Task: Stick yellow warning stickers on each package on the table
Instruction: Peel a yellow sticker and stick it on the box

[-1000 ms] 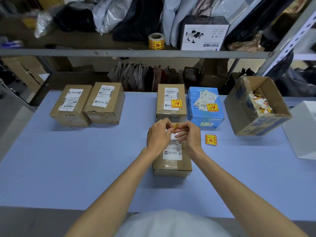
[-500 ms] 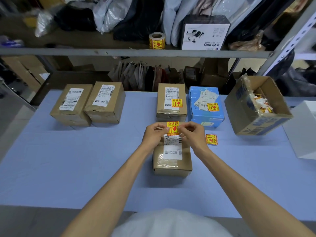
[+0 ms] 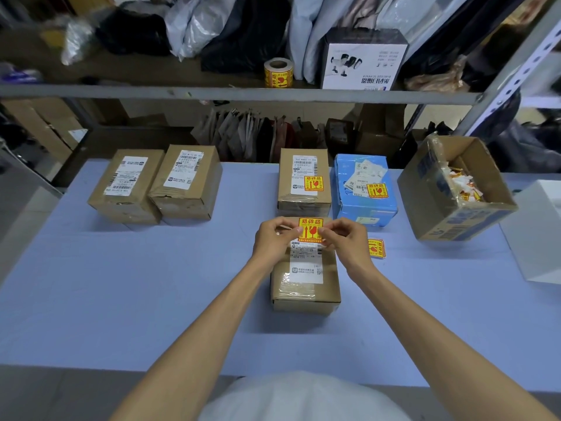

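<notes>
A yellow warning sticker (image 3: 310, 229) is stretched flat between my left hand (image 3: 274, 240) and my right hand (image 3: 346, 241), each pinching one side edge. It hovers over the far end of a brown package (image 3: 306, 290) with a white shipping label in the table's middle. Behind it stand a brown package (image 3: 303, 183) and a blue package (image 3: 364, 189), each bearing a yellow sticker. Two brown packages (image 3: 126, 185) (image 3: 186, 182) at the back left carry only white labels. A small stack of stickers (image 3: 376, 248) lies just right of my right hand.
An open cardboard box (image 3: 437, 196) with peeled backing scraps sits at the right, a white box (image 3: 540, 232) beyond it. A sticker roll (image 3: 278, 72) stands on the metal shelf above. The table has a pale blue cover (image 3: 121, 284).
My hands went from bunched together peeling the sticker to spread apart, holding it flat and face up. It now sits slightly farther over the package's far end.
</notes>
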A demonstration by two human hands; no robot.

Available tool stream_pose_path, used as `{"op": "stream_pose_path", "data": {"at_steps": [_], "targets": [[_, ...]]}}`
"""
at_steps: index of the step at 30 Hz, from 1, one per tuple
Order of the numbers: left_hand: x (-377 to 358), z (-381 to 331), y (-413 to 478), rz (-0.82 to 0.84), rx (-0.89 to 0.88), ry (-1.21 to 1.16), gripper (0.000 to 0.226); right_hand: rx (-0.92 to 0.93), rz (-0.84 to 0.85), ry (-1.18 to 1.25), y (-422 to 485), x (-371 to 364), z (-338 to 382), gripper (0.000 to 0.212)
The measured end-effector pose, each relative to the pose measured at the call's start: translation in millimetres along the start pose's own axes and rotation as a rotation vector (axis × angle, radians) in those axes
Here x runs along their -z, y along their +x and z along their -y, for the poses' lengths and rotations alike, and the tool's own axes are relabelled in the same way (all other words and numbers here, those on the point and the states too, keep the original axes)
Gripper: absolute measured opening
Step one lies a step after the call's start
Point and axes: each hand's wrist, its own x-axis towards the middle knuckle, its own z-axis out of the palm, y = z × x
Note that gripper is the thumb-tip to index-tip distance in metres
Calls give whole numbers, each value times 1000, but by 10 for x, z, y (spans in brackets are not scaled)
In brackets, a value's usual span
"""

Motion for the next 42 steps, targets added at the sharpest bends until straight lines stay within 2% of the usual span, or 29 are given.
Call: {"op": "stream_pose_path", "data": {"at_steps": [3,7,9,13,31,42], "targets": [[-9,32,1,8,-3,30,6,-23,-22,-11,-7,14,2,6],[-16,83,-17,27,21,52,10,-67,-60,24,-41,38,-9,31],[-14,107,-31,51,42,82,16,-81,-56,6,-57,47,-19,33],[10,119,-47,113,76,106,36,-126,-33,-37,-69,73,-47,31],[-131,245,-147,75,58,357,22,-171,-2,-243,-127,73,-332,22],[-181,222,-172,26,19,523,20,-120,4,-360,-76,29,-390,19]]}}
